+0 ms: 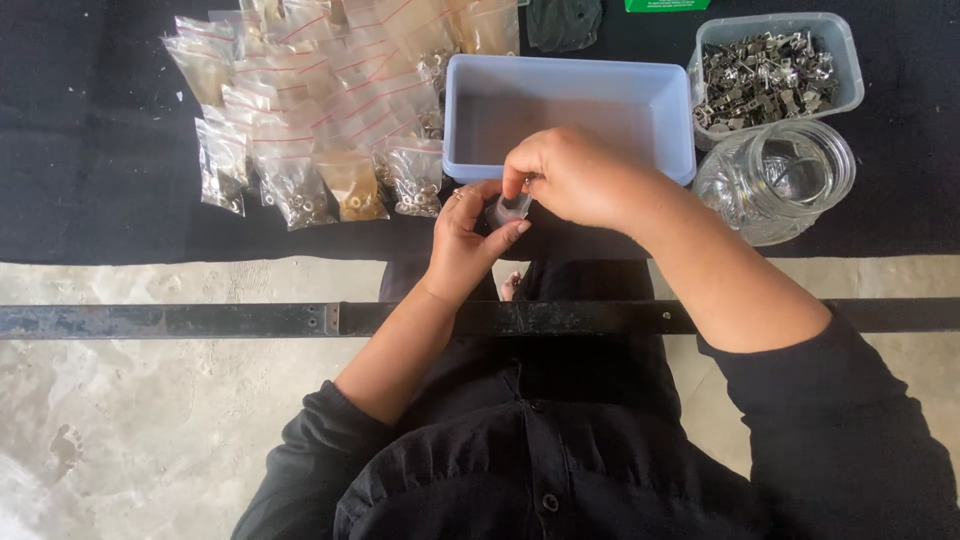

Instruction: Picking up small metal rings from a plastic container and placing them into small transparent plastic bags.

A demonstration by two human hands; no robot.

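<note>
the right hand (575, 180) hides most of the small clear bag (510, 208) it pinches.

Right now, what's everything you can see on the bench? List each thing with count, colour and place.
small zip bags of metal parts: many, clear with red seal lines, upper left
blue tub: one, pale blue, centre
clear tub of metal fittings: one, top right
glass jar: one, clear, right of blue tub
green box: one, top edge
black cloth: one, covering table
small clear bag: one, between both hands
left hand: holding the bag
right hand: pinching its top
</note>
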